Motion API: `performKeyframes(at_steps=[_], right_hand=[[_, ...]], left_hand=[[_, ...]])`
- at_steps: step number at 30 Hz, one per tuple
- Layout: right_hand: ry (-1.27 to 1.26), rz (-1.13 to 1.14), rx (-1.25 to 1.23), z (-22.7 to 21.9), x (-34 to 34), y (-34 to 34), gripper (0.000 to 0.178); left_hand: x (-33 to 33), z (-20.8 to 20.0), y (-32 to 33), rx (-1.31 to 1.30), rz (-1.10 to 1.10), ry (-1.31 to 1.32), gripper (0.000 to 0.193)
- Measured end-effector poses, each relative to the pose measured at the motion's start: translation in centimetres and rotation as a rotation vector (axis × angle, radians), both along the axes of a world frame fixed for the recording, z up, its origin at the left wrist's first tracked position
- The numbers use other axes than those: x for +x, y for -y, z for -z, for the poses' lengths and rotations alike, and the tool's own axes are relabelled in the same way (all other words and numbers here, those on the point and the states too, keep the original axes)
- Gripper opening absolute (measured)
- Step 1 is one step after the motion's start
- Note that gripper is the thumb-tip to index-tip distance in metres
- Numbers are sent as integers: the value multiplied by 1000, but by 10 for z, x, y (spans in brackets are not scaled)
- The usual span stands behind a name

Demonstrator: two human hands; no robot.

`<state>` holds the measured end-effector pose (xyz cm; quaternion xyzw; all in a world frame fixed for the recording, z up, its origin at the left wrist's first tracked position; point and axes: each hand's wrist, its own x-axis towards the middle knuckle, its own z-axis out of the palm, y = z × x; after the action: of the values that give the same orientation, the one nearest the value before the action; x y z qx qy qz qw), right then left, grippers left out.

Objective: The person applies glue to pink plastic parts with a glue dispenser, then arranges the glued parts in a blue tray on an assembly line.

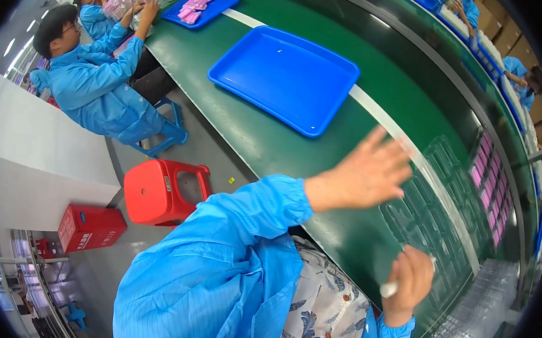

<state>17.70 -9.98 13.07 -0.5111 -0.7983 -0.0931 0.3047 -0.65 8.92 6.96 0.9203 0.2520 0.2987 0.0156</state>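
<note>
My left hand (370, 169) is stretched out over the green bench (237, 119), fingers spread and slightly blurred, with nothing in it. Beyond it lies a blue plastic tray (284, 76) with only a tiny pale speck in it. My right hand (413, 279) is curled near the bench's front edge. White shows at its thumb (389, 289) and on its far side; whether these are finger covers or a held piece I cannot make out. Close to both hands, clear plastic trays (419, 211) with long moulded slots lie flat on the bench.
A stack of clear trays (478, 309) stands at the right. Farther back is a tray with rows of pink pieces (493, 184). Another blue tray (222, 16) holds pink pieces (196, 8). A co-worker (95, 81) sits at left, near a red stool (147, 192) and red box (94, 227).
</note>
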Motion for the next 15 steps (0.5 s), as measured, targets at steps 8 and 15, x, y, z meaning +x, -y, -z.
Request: performKeyframes(at_steps=[8, 15], right_hand=[[108, 31, -169, 32, -35, -55, 29], [114, 43, -270, 47, -71, -83, 39]], left_hand=[[-160, 36, -43, -247, -423, -156, 66], [-124, 40, -27, -164, -257, -148, 62]])
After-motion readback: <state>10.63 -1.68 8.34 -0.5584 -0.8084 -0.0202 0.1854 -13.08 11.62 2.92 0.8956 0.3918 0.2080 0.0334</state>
